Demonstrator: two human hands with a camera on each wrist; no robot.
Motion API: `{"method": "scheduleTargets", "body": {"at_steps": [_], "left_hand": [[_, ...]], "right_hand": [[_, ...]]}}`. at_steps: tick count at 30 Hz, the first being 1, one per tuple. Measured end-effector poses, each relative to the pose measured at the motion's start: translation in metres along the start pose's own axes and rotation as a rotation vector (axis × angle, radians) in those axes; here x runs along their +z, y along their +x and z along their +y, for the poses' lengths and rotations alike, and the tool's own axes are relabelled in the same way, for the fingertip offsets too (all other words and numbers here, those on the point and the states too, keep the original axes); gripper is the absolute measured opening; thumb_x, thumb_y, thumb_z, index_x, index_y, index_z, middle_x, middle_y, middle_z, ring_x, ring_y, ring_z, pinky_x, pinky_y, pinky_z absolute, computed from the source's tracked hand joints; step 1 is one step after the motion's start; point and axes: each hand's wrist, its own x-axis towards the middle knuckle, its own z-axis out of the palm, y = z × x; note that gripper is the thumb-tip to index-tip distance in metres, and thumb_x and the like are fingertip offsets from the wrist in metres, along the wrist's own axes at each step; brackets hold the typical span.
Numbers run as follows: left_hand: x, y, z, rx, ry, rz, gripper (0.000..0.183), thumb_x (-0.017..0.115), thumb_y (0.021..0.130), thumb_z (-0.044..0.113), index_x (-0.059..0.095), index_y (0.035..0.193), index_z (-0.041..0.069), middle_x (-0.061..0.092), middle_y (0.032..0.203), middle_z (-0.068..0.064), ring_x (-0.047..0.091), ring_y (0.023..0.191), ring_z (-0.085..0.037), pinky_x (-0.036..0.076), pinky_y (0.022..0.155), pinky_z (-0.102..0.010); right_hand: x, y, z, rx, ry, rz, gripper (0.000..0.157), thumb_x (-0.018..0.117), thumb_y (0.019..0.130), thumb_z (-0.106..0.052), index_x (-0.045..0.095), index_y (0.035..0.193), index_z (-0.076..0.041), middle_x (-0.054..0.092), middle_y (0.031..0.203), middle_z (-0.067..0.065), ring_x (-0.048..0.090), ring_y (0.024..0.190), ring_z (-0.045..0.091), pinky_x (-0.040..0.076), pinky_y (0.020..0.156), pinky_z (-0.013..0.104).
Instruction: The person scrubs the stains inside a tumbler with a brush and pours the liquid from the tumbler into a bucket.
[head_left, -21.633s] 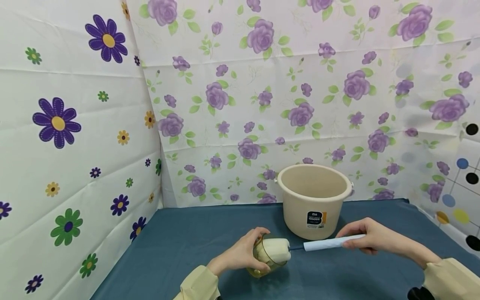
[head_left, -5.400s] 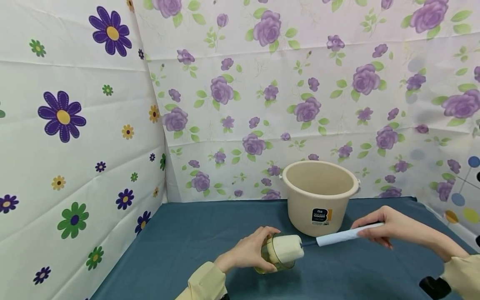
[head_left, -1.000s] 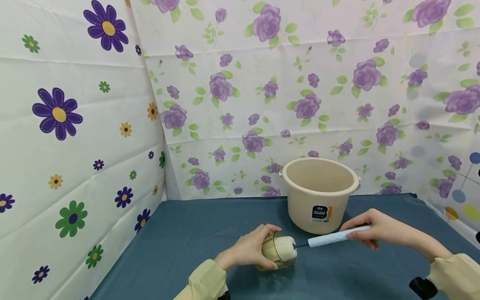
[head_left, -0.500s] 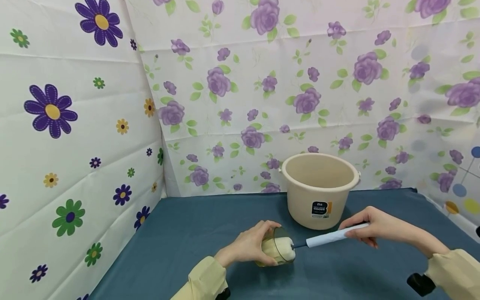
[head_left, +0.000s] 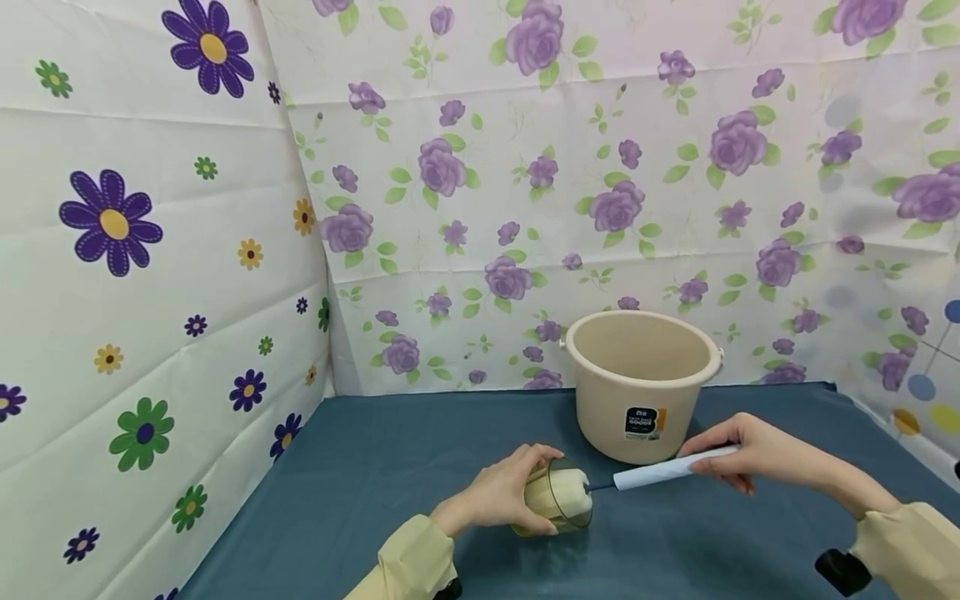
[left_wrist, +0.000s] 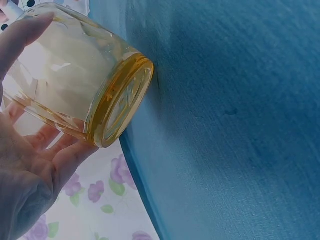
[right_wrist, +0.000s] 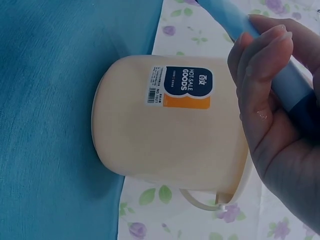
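My left hand (head_left: 498, 493) grips an amber-tinted glass (head_left: 536, 508) from its left side, thumb and fingers around the wall. The glass lies tilted low over the table, its mouth toward the right; in the left wrist view its thick amber base (left_wrist: 122, 100) points to the tabletop. A cup brush (head_left: 652, 475) has its pale sponge head (head_left: 572, 492) partly inside the glass, the end nearest the stem showing at the rim. My right hand (head_left: 742, 454) holds the brush by its pale blue handle, with the fingers curled around it in the right wrist view.
Behind the brush stands a beige bucket (head_left: 637, 417) with a label on its front and a handle at its side. A dark blue cloth (head_left: 375, 467) covers the table, and flowered sheets (head_left: 480, 208) hang at the back and left.
Since about five seconds ago, the sponge head has gone deeper into the glass and my right hand has moved slightly left. Over the last half second, the hands have barely moved.
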Motion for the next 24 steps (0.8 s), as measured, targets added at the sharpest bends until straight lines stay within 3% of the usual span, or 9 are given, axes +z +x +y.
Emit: {"method": "scheduleTargets", "body": {"at_steps": [6,11,24], "left_hand": [[0.0013,0.0,-0.0011,0.014,0.003,0.007,0.079,0.078,0.066,0.044,0.035,0.131,0.033,0.043,0.109,0.011,0.047,0.095,-0.007,0.042,0.065,-0.029],[0.0011,0.0,-0.0007,0.023,0.001,0.012,0.08,0.078,0.065,0.043,0.036,0.132,0.029,0.043,0.107,0.011,0.047,0.091,-0.006,0.041,0.064,-0.027],[0.0012,-0.0003,0.0004,0.013,0.021,0.016,0.081,0.08,0.064,0.043,0.037,0.132,0.028,0.043,0.106,0.009,0.047,0.088,-0.007,0.041,0.061,-0.027]], "right_hand": [[0.0003,-0.0004,0.0011,-0.024,0.019,-0.031,0.025,0.049,0.092,0.001,0.061,0.114,0.001,0.057,0.059,0.008,0.047,0.038,0.023,0.042,0.036,0.038],[0.0017,-0.0004,-0.0006,-0.043,0.037,-0.046,0.026,0.049,0.091,0.002,0.06,0.114,0.003,0.059,0.061,0.007,0.045,0.038,0.025,0.042,0.035,0.037],[0.0028,-0.0021,-0.0029,-0.025,0.011,0.027,0.024,0.05,0.092,-0.001,0.06,0.113,0.003,0.057,0.06,0.008,0.047,0.04,0.023,0.043,0.039,0.035]]}}
